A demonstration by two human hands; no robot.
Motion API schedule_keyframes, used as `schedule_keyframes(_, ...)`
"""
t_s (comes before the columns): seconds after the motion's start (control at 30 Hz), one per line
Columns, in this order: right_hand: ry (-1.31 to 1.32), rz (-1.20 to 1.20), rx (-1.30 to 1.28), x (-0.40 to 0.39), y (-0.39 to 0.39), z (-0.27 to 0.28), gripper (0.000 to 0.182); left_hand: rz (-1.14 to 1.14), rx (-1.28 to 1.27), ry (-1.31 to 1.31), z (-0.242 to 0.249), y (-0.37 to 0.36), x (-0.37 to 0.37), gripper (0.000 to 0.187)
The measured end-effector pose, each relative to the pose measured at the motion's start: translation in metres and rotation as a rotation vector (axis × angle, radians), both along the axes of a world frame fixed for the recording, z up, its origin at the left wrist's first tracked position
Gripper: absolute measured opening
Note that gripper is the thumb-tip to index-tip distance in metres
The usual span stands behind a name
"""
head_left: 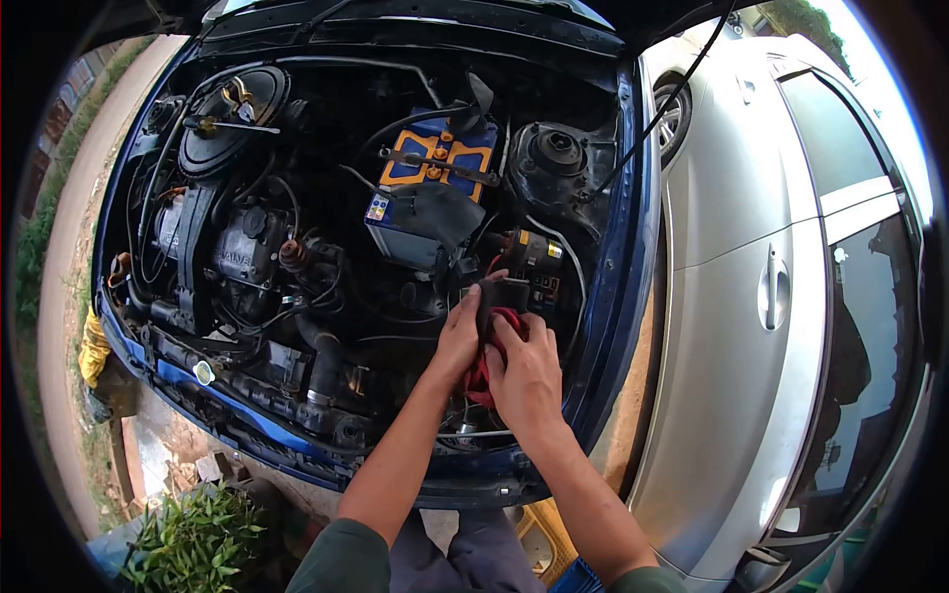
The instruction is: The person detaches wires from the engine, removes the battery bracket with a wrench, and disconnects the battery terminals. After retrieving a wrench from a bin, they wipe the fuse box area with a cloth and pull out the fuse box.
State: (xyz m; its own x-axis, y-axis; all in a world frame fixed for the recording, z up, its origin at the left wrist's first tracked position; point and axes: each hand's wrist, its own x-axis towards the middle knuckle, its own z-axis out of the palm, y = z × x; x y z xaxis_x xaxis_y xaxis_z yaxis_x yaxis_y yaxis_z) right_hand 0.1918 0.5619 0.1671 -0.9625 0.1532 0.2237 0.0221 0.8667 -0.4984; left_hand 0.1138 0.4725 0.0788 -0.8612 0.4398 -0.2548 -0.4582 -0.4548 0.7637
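My left hand is closed on the edge of a black plastic cover, held over the front right part of the engine bay. Bunched in the fingers of my right hand is a red cloth, pressed against the near side of that cover. Just beyond, fuses show in an uncovered fuse box, beside a dark cylindrical part with a yellow label. My fingers hide part of the cover and cloth.
A blue and orange car battery sits behind my hands. Pliers and a screwdriver lie on the round air filter housing. The engine is at left. A silver car stands close on the right.
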Motion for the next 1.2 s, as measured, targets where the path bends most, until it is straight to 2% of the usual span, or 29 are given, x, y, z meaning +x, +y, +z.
schedule_keyframes(0.07,-0.194,-0.189,-0.125,-0.004,0.000,0.005,0.028,-0.012,-0.073,0.080,-0.005,0.005,0.004,0.055)
schedule_keyframes(0.2,-0.267,-0.076,-0.131,-0.007,0.018,-0.008,0.027,0.016,-0.101,0.076,0.002,0.007,0.009,0.053)
schedule_keyframes(0.27,-0.254,-0.024,-0.305,-0.011,0.019,-0.002,0.024,0.008,0.083,-0.058,0.002,0.006,0.009,0.052)
schedule_keyframes(0.3,-0.256,-0.026,-0.306,-0.012,0.018,-0.005,0.024,0.007,0.082,-0.060,0.004,0.005,0.008,0.052)
schedule_keyframes(0.37,-0.073,0.000,-0.413,-0.015,0.017,-0.018,0.019,-0.017,0.056,-0.074,0.010,0.003,0.004,0.052)
schedule_keyframes(0.43,0.193,-0.134,-0.335,-0.031,0.020,-0.024,0.017,-0.053,0.038,-0.006,0.018,0.008,0.008,0.052)
schedule_keyframes(0.5,0.235,-0.167,-0.344,-0.037,0.017,-0.027,0.017,0.031,-0.039,-0.136,0.027,0.012,0.017,0.052)
schedule_keyframes(0.53,0.181,-0.133,-0.319,-0.031,0.013,-0.027,0.018,-0.010,-0.006,-0.009,0.009,0.010,0.010,0.053)
schedule_keyframes(0.57,0.140,-0.096,-0.295,-0.030,0.010,-0.026,0.019,-0.010,-0.004,-0.004,0.004,0.004,0.003,0.053)
schedule_keyframes(0.6,0.128,0.025,-0.274,-0.020,0.008,-0.025,0.019,-0.041,0.050,-0.102,0.004,-0.006,-0.003,0.053)
schedule_keyframes(0.63,0.129,0.025,-0.277,-0.018,0.012,-0.025,0.019,-0.068,0.105,-0.203,0.004,-0.011,-0.005,0.053)
schedule_keyframes(0.7,-0.066,0.083,-0.390,-0.015,0.020,-0.027,0.020,-0.099,0.047,-0.188,-0.004,-0.009,0.013,0.055)
schedule_keyframes(0.77,0.129,-0.076,-0.341,-0.033,0.025,-0.035,0.024,0.013,-0.094,-0.299,-0.016,0.010,0.026,0.056)
schedule_keyframes(0.83,0.170,-0.104,-0.235,-0.031,0.015,-0.038,0.024,0.061,-0.097,-0.352,-0.004,0.011,0.018,0.058)
schedule_keyframes(0.9,0.116,0.076,-0.301,-0.015,0.011,-0.033,0.024,0.021,-0.002,-0.407,0.002,-0.002,0.001,0.056)
schedule_keyframes(0.97,0.039,0.112,-0.339,-0.010,0.016,-0.034,0.025,-0.031,-0.062,-0.423,0.011,-0.009,-0.001,0.053)
schedule_keyframes(1.03,0.203,0.172,-0.149,-0.018,0.025,-0.039,0.030,-0.083,-0.071,-0.329,0.017,-0.008,0.001,0.052)
schedule_keyframes(1.07,0.245,0.108,-0.082,-0.025,0.030,-0.042,0.032,-0.100,-0.077,-0.336,0.020,-0.005,0.006,0.051)
schedule_keyframes(1.1,0.247,0.109,-0.084,-0.030,0.031,-0.040,0.032,-0.098,-0.079,-0.335,0.019,-0.004,0.004,0.051)
schedule_keyframes(1.2,0.256,0.101,0.181,-0.039,0.032,-0.036,0.026,-0.102,-0.111,-0.225,0.026,0.000,-0.004,0.050)
